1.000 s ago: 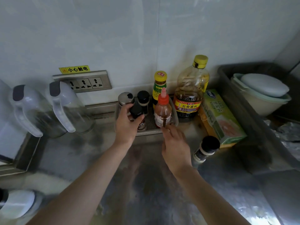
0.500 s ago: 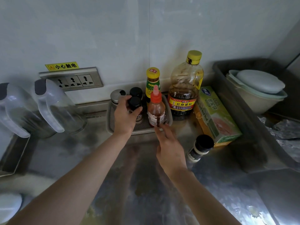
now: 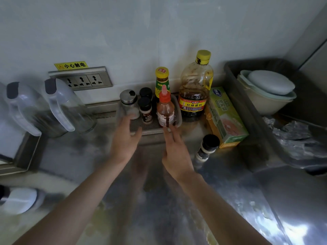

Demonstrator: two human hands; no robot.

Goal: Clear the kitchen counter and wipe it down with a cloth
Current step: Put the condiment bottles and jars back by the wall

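**Fig. Head view: condiment corner of the steel counter (image 3: 177,209).** The condiment tray (image 3: 152,132) is shown at the back of the counter, against the wall. It sits between the clear pitchers (image 3: 67,106) (lhs) and the large yellow-capped bottle (image 3: 194,89), which stands just beside it on the counter itself. Carried in the tray are a metal-lidded shaker (image 3: 128,103), black-capped spice jars (image 3: 146,111), a green-label bottle (image 3: 161,80) and, at the front rt corner, a red-capped sauce bottle (image 3: 165,110). A lone spice jar (image 3: 207,147) is set apart on the counter, near the green box (image 3: 224,117).

**Hands.** The left hand (image 3: 125,138) is held with fingers loosely extended over the tray's front-left part, by the shaker. Nothing is gripped (blurred; contact cannot be told). The right hand (image 3: 174,152) is likewise unclenched, its straight fingertips (image 3: 168,131) laid at the front rim below the sauce bottle.

**Handling (judged).** The tray itself is prob. light and fairly stiff, but the load is tall, top-heavy and partly glass by the look of it, so tipping is the risk. It is best taken low at both side walls and kept level, or slid rather than lifted. A greasy film is suspected on tray and bottles, so a slippery hold is to be expected.
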